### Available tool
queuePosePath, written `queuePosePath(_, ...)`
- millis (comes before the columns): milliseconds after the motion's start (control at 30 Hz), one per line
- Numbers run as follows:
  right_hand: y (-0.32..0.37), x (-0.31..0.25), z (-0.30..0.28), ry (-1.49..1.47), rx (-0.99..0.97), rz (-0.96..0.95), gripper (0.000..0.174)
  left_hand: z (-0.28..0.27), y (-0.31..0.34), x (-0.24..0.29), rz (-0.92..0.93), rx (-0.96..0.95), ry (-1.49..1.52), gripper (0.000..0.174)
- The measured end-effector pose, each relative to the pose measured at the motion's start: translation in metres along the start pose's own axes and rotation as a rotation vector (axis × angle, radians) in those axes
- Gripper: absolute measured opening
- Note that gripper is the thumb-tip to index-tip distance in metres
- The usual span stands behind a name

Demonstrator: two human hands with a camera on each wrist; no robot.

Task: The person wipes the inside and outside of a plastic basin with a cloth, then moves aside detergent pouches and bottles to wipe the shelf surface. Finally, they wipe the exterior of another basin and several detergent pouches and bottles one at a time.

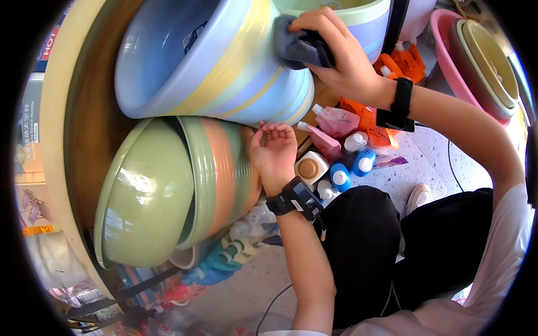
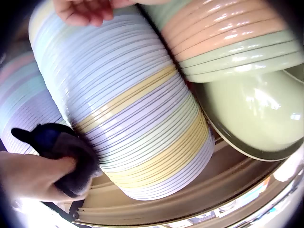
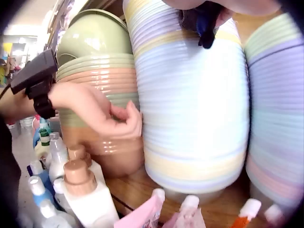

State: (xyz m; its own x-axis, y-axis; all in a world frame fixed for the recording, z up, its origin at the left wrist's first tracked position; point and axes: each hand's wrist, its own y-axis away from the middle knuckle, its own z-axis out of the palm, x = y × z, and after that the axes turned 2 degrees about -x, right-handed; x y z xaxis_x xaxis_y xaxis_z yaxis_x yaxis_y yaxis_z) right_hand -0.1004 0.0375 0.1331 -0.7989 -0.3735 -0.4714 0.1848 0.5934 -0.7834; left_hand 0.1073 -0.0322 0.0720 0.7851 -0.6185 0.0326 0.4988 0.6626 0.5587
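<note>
A stack of blue basins with yellow bands [image 1: 224, 61] lies in the middle of the shelf in the head view. The right hand [image 1: 342, 59] grips a dark grey cloth [image 1: 302, 45] against the stack's side, fingers curled round it. In the left wrist view the cloth [image 2: 78, 159] sits at the stack's edge. The left hand [image 1: 276, 151], palm up with loosely bent fingers, holds nothing; its fingertips are at the lower side of the blue stack, beside the green and orange basins [image 1: 216, 173]. In the right wrist view the left hand [image 3: 107, 114] is beside both stacks.
Another pastel stack [image 3: 278, 104] stands beside the blue one. Bottles [image 1: 339, 177] and pink pouches [image 1: 336, 120] are near the shelf's front, with orange pouches [image 1: 406, 61] farther back. Pink and green tubs [image 1: 443, 33] stand at the far right. Packaged goods line the left side.
</note>
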Motion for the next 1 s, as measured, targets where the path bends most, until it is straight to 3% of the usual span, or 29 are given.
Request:
queuePosePath(100, 0.001, -0.007, 0.009, -0.06, 0.077, 0.017, 0.053, -0.003, -0.004, -0.001, 0.002, -0.006, -0.011, 0.009)
queuePosePath(233, 0.028, 0.03, 0.012, -0.052, -0.105, 0.132, 0.051, -0.011, -0.013, 0.008, -0.046, -0.012, 0.025, 0.009)
queuePosePath(300, 0.038, 0.059, 0.009, 0.081, -0.414, 0.363, 0.044, -0.015, -0.019, 0.017, -0.038, -0.021, -0.016, 0.009)
queuePosePath(433, 0.04, 0.052, 0.006, 0.079, -0.306, 0.252, 0.038, -0.009, -0.008, 0.012, 0.039, -0.032, -0.065, 0.01)
queuePosePath(500, 0.041, 0.048, 0.01, 0.063, -0.288, 0.26, 0.038, -0.009, -0.003, 0.01, 0.119, 0.01, -0.356, 0.014)
queuePosePath(533, 0.042, 0.048, 0.011, 0.051, -0.265, 0.28, 0.038, -0.007, 0.001, 0.007, 0.115, 0.009, -0.349, 0.014)
queuePosePath(600, 0.044, 0.05, 0.014, 0.054, -0.268, 0.278, 0.036, -0.001, 0.013, -0.002, 0.187, 0.018, -0.972, 0.025)
queuePosePath(633, 0.045, 0.05, 0.016, 0.05, -0.263, 0.275, 0.035, -0.001, 0.016, -0.004, 0.181, 0.023, -0.97, 0.025)
queuePosePath(700, 0.044, 0.052, 0.017, 0.042, -0.269, 0.286, 0.035, -0.001, 0.017, -0.003, 0.205, -0.199, -1.71, 0.038)
queuePosePath(733, 0.042, 0.053, 0.017, 0.049, -0.287, 0.299, 0.035, -0.001, 0.011, 0.001, 0.147, -0.301, -1.839, 0.044)
queuePosePath(833, 0.04, 0.053, 0.017, 0.048, -0.315, 0.317, 0.036, -0.015, -0.003, -0.004, 0.124, -0.346, -2.109, 0.043)
queuePosePath(900, 0.039, 0.054, 0.016, 0.043, -0.322, 0.322, 0.038, -0.024, -0.008, -0.006, 0.089, -0.437, -2.15, 0.044)
queuePosePath(967, 0.043, 0.053, 0.016, 0.015, -0.304, 0.327, 0.036, -0.02, 0.019, -0.024, 0.448, -0.669, -2.475, 0.047)
queuePosePath(1000, 0.043, 0.053, 0.015, 0.003, -0.302, 0.319, 0.036, -0.022, 0.029, -0.032, 0.438, -0.668, -2.475, 0.047)
